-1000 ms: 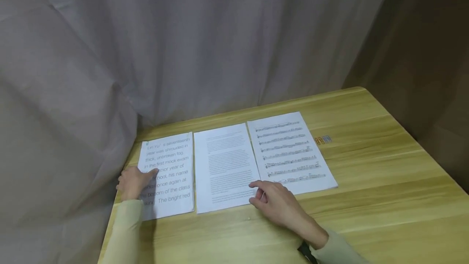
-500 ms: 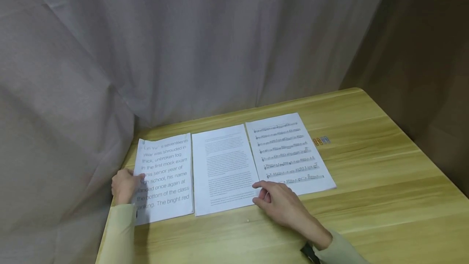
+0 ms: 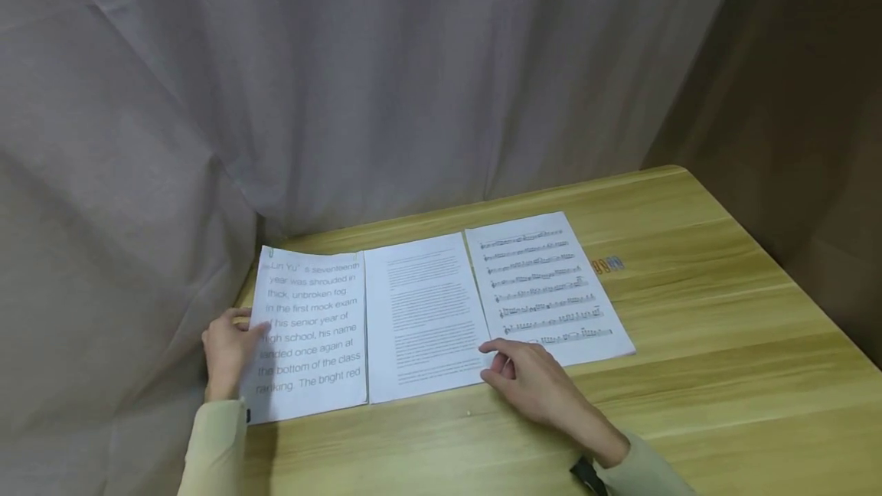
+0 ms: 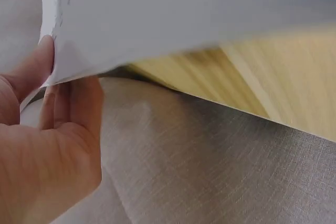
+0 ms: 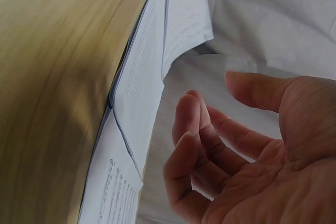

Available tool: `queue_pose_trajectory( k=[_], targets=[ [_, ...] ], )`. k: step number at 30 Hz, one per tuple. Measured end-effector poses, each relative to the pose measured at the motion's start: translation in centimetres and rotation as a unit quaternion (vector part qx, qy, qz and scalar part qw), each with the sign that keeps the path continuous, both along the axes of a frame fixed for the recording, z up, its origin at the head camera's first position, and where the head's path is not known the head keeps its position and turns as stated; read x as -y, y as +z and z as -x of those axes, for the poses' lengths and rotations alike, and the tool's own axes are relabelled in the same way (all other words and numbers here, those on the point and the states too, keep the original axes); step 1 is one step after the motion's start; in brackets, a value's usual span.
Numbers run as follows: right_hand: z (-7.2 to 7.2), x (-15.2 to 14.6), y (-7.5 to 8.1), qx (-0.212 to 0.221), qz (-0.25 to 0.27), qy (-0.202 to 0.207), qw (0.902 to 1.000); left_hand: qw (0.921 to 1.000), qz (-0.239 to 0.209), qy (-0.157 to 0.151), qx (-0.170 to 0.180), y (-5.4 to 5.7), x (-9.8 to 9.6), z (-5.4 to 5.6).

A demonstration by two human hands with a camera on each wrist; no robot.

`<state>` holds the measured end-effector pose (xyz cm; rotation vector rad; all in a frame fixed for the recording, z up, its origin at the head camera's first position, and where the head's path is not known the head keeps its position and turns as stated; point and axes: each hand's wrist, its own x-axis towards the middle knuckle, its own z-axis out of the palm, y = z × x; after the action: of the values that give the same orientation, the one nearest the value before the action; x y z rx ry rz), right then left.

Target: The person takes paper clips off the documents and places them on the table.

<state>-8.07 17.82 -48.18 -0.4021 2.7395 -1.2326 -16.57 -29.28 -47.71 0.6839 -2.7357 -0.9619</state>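
Observation:
The large-print paper [image 3: 317, 327] lies leftmost, its left side raised off the table. Its left edge is pinched between thumb and fingers of my left hand [image 3: 223, 347]; the left wrist view shows the paper [image 4: 157, 14] bending up over that hand [image 4: 58, 150]. A small clip [image 3: 272, 253] sits at its top left corner. My right hand [image 3: 534, 383] hovers near the lower edges of the small-print paper [image 3: 430, 312] and the sheet music [image 3: 544, 282]. Its fingers are loosely curled and hold nothing, as the right wrist view shows of that hand [image 5: 247, 150].
Right of the sheet music lie orange paper clips [image 3: 602, 265] and blue paper clips [image 3: 615, 262] on the wooden table [image 3: 723, 327]. A grey curtain [image 3: 386, 98] hangs behind and along the left edge of the table.
My left hand has moved left from over the large-print paper to its edge, now gripping it and lifting that side. My right hand has hardly moved.

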Motion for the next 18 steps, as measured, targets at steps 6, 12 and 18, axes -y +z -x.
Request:
queue_pose_trajectory(
  k=[6,12,18],
  targets=[
    [0.0,-0.3,-0.2,0.007,0.01,0.008,0.9999,0.9998,-0.014,0.005,-0.014,1.5,0.2,-1.6],
    [0.0,-0.9,-0.4,0.013,0.023,0.005,0.9996,0.9991,-0.007,0.021,-0.036,3.8,0.2,-3.5],
    [0.1,-1.8,-0.4,0.025,0.052,0.006,0.9983,0.9939,-0.063,0.071,-0.055,6.0,0.1,-5.5]
  ],
)
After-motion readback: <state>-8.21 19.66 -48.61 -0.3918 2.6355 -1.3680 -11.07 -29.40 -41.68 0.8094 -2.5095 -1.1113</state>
